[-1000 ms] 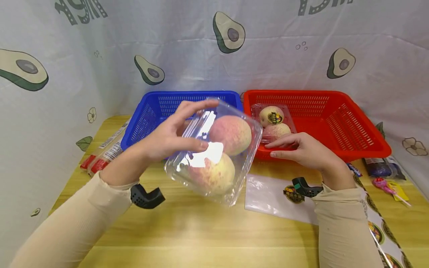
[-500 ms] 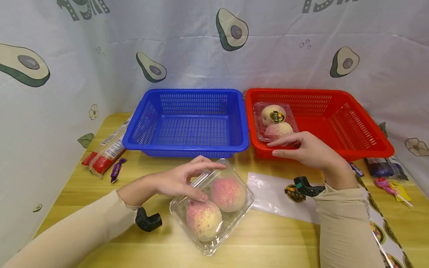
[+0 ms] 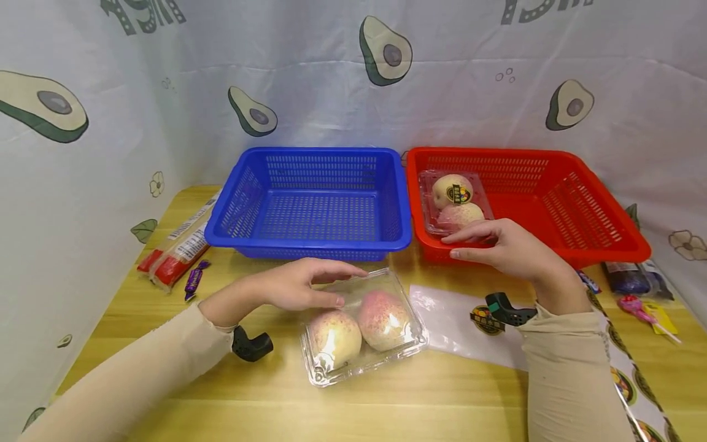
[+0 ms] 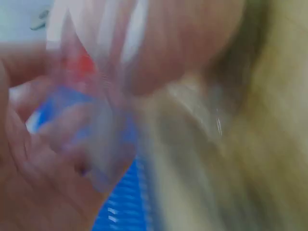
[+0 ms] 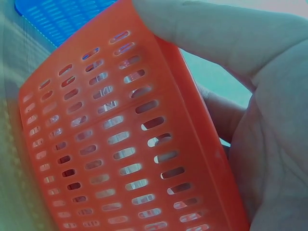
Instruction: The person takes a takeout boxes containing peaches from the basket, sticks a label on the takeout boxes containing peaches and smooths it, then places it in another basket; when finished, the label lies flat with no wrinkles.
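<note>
Box [image 3: 361, 336], likely slick and bendy, its peaches [image 3: 385, 322] moderately heavy and easily bruised, so best held by the stiffer rim, was in front of the blue basket [image 3: 309, 247], far side pinched in the left hand [image 3: 295, 285] while the right hand [image 3: 505, 247] gripped the red basket [image 3: 607, 254].

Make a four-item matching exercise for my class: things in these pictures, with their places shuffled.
Column one:
1. Left hand
2. Right hand
3. Stickered box
4. Lollipop

Column two:
A. Inside the red basket
B. On the table, far right
C. Gripping that basket's front rim
D. Gripping the nearer peach box

Pairs: 1-D, 2-C, 3-A, 4-B
</note>
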Demonstrator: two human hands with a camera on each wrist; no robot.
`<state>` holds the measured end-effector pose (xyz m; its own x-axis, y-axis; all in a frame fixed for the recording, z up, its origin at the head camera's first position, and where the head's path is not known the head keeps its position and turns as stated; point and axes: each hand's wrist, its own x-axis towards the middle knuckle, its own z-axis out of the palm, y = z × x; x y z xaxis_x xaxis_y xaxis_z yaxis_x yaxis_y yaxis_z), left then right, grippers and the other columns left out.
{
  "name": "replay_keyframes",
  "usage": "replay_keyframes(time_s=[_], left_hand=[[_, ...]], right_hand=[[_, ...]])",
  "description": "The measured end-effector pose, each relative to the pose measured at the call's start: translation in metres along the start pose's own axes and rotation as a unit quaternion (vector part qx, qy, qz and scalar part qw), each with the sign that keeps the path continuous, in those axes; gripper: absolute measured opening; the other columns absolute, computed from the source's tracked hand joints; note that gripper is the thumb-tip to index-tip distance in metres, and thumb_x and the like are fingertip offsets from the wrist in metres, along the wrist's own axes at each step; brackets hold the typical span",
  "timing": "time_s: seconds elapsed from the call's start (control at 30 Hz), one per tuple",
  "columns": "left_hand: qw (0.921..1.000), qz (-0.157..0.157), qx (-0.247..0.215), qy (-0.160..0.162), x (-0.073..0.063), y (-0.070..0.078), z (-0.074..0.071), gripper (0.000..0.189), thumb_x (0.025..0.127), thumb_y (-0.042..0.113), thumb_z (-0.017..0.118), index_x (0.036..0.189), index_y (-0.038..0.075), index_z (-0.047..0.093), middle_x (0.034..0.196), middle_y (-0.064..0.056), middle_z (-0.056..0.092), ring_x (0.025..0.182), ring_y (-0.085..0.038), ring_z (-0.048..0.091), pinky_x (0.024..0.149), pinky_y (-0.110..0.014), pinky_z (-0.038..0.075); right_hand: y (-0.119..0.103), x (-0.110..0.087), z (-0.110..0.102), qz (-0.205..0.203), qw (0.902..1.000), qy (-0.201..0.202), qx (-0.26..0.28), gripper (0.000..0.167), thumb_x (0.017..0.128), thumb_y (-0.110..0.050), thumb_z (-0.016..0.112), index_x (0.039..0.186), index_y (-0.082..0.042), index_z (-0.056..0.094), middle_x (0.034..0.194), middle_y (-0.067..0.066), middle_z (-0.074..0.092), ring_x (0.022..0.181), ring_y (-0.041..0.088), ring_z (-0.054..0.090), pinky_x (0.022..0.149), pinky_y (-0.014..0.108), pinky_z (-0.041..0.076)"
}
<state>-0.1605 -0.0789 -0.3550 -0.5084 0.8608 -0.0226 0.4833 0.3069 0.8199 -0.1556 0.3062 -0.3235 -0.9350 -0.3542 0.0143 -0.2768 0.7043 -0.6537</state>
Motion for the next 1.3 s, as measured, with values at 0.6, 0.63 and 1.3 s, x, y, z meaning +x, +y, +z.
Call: replay_keyframes(time_s=[0.6, 0.63, 1.3], left_hand=[[0.9895, -0.016, 0.139, 0.034, -0.037, 0.01, 0.008, 0.116, 0.066, 0.053, 0.091, 0.159, 0.021, 0.029, 0.158, 0.003, 0.029, 0.142, -0.017, 0.028, 0.111, -0.048, 0.033], [0.99, -0.024, 0.135, 0.032, -0.038, 0.008, 0.007, 0.117, 0.066, 0.051, 0.091, 0.159, 0.02, 0.029, 0.157, 0.003, 0.029, 0.142, -0.016, 0.028, 0.111, -0.047, 0.033], [0.9993, 0.002, 0.028, 0.026, -0.043, -0.02, -0.001, 0.114, 0.071, 0.03, 0.089, 0.16, 0.015, 0.02, 0.161, -0.004, 0.018, 0.143, -0.025, 0.025, 0.11, -0.051, 0.035]], right_hand=[[-0.004, -0.004, -0.001, 0.011, 0.9999, 0.006, 0.004, 0.029, 0.09, -0.032, 0.078, 0.117, -0.02, 0.078, 0.119, 0.006, 0.069, 0.106, 0.023, 0.059, 0.078, 0.027, 0.055], [-0.004, -0.004, -0.001, 0.009, 0.9999, 0.007, 0.003, 0.029, 0.09, -0.032, 0.078, 0.117, -0.02, 0.078, 0.119, 0.006, 0.069, 0.106, 0.023, 0.059, 0.078, 0.027, 0.055], [-0.058, -0.039, -0.002, -0.171, 0.9833, -0.01, -0.063, 0.042, 0.075, -0.028, 0.091, 0.115, -0.028, 0.077, 0.113, -0.013, 0.064, 0.101, 0.009, 0.059, 0.08, 0.023, 0.054]])
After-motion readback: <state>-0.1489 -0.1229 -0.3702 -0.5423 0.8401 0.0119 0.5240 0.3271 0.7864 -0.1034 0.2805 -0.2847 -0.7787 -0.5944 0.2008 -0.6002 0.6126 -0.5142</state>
